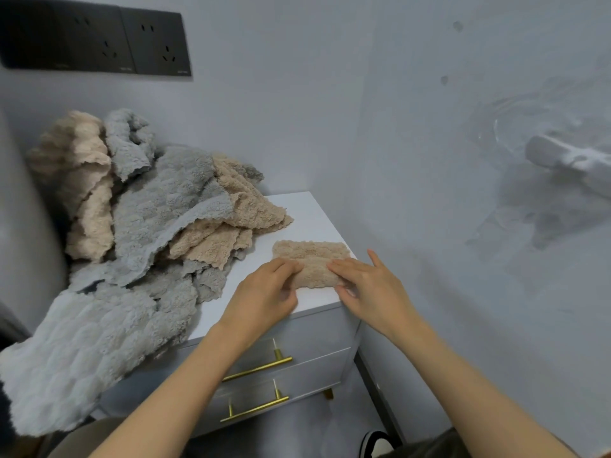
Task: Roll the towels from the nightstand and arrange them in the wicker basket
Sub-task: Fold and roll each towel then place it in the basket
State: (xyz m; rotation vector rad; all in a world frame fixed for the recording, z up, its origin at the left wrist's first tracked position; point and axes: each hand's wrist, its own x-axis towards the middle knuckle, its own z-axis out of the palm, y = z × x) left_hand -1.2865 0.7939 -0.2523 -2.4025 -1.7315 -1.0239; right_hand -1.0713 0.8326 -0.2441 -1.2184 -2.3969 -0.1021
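While a pale blue-grey painted wall fills the background, a white two-drawer nightstand stands against it, its top partly bare toward the right-hand corner. Across the left part of that top sprawls a loose heap of fluffy grey and beige towels. The heap leans up against the wall behind, and one grey towel spills over the front-left edge. High on the wall at the left sits a black row of wall sockets. At the far right, a whitish blurred object juts from the wall; I cannot tell what it is.

Just beside the heap, but apart from it, a small folded beige fluffy towel lies on the nightstand's front-right corner. The left hand pinches its near left end with curled fingers. The right hand grips its near right end, fingers laid on top, thumb tucked at the near edge and little finger spread outward.

Below, each drawer front carries a slim brass bar handle, an upper one and a lower one. The toe of a dark, white-trimmed shoe shows on the floor.
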